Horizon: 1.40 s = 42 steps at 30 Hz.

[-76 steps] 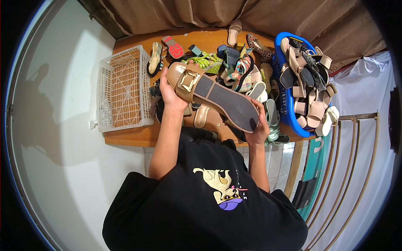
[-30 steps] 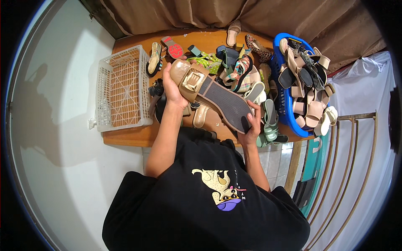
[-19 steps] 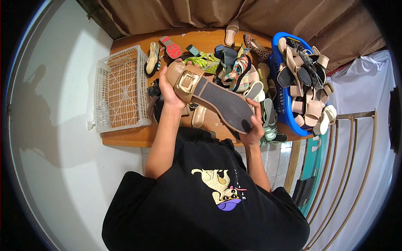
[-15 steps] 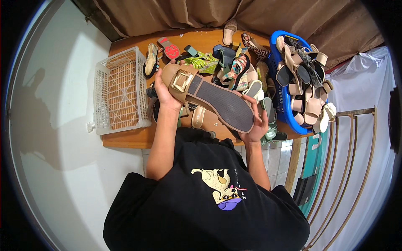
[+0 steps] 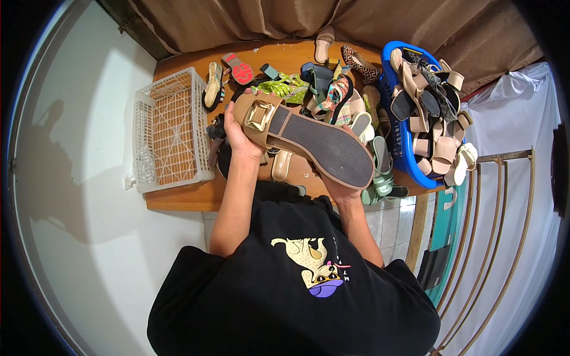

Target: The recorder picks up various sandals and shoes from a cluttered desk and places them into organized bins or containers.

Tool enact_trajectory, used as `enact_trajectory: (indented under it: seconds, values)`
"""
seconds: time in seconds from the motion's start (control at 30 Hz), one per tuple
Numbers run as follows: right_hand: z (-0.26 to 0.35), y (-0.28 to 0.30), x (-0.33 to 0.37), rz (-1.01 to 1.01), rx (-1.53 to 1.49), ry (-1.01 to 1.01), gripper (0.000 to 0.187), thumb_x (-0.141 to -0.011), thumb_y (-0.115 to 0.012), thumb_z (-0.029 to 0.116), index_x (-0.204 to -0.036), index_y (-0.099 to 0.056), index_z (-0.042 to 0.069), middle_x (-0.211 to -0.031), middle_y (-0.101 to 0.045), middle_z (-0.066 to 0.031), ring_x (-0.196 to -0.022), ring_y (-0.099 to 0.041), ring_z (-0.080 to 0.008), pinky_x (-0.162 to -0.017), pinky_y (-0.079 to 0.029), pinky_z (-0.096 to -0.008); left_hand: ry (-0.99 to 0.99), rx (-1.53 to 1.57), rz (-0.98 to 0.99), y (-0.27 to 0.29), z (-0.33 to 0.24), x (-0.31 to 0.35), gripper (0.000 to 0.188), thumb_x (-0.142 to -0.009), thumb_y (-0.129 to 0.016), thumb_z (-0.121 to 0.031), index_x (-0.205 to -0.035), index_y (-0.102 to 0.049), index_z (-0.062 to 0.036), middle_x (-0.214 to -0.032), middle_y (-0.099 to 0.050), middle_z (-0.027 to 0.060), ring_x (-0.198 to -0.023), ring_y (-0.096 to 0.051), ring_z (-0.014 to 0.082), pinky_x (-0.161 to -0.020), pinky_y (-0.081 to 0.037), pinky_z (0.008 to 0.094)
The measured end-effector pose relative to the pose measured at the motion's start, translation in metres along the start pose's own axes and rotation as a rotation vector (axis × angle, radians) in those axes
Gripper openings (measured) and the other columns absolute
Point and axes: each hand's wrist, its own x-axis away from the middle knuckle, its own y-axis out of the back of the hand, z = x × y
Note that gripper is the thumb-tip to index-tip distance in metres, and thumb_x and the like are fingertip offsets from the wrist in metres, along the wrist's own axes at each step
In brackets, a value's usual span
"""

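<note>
Tan slide sandals, seemingly a pair laid together, are up in front of me. One shows a strap with a square gold buckle (image 5: pixel 259 115); the other turns its dark textured sole (image 5: pixel 323 145) upward, its heel end against that strap. My left hand (image 5: pixel 242 140) is closed around the buckle end, thumb along the outer edge. Under the wide end of the sole sits my right hand (image 5: pixel 344 193), holding it from below, with its fingers mostly hidden behind the sandal.
A wooden table (image 5: pixel 178 200) carries a heap of mixed sandals (image 5: pixel 332 95). On its left stands a white plastic crate (image 5: pixel 141 127). At the right, a blue basket (image 5: pixel 389 89) overflows with beige and black footwear. Beyond it is a wooden rack (image 5: pixel 499 225).
The sandals have shifted slightly right, the sole end most. My right hand has slid from the sole's outer edge to underneath it, hiding its fingers. My left hand keeps its hold.
</note>
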Motion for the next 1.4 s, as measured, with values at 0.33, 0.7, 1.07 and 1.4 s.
enact_trajectory:
  seconds: [0.33, 0.7, 1.07, 1.4]
  values:
    - [-0.012, -0.007, -0.013, 0.086, 0.437, 0.382, 0.064, -0.1, -0.058, 0.027, -0.153, -0.033, 0.003, -0.14, -0.053, -0.0153, -0.128, -0.056, -0.0263, -0.105, -0.05, -0.04, -0.029, -0.024, -0.151, 0.01, 0.024, 0.003, 0.049, -0.104, -0.031, -0.043, -0.123, -0.062, -0.0107, -0.126, -0.064, 0.0218, -0.117, -0.062, 0.0406, -0.103, -0.048, 0.0605]
    - [0.047, -0.007, -0.006, 0.078, 0.079, 0.093, 0.079, -0.105, -0.023, 0.059, -0.138, -0.051, -0.006, -0.148, -0.047, -0.0249, -0.133, -0.05, -0.0334, -0.114, -0.039, -0.0448, -0.097, -0.07, -0.15, 0.009, 0.019, 0.013, 0.029, -0.101, -0.05, -0.025, -0.124, -0.056, -0.0081, -0.121, -0.066, 0.0152, -0.118, -0.063, 0.0355, -0.099, -0.054, 0.0522]
    - [0.055, 0.0, -0.004, 0.047, 0.767, 0.244, 0.053, -0.101, -0.047, 0.039, -0.123, -0.066, -0.006, -0.137, -0.06, -0.0221, -0.132, -0.052, -0.0302, -0.114, -0.035, -0.0412, -0.061, -0.178, -0.111, -0.004, 0.028, 0.019, 0.032, -0.093, -0.055, -0.015, -0.124, -0.057, -0.0051, -0.126, -0.064, 0.0161, -0.121, -0.06, 0.0372, -0.104, -0.051, 0.0518]
    - [0.019, -0.011, 0.002, -0.105, 0.796, 0.251, 0.054, -0.093, -0.066, 0.029, -0.136, -0.06, -0.003, -0.132, -0.064, -0.0149, -0.124, -0.057, -0.0221, -0.109, -0.038, -0.0324, -0.038, -0.267, -0.005, -0.032, 0.032, 0.026, 0.059, -0.094, -0.063, -0.044, -0.134, -0.053, -0.0021, -0.132, -0.061, 0.0187, -0.116, -0.064, 0.0318, -0.101, -0.052, 0.0449]
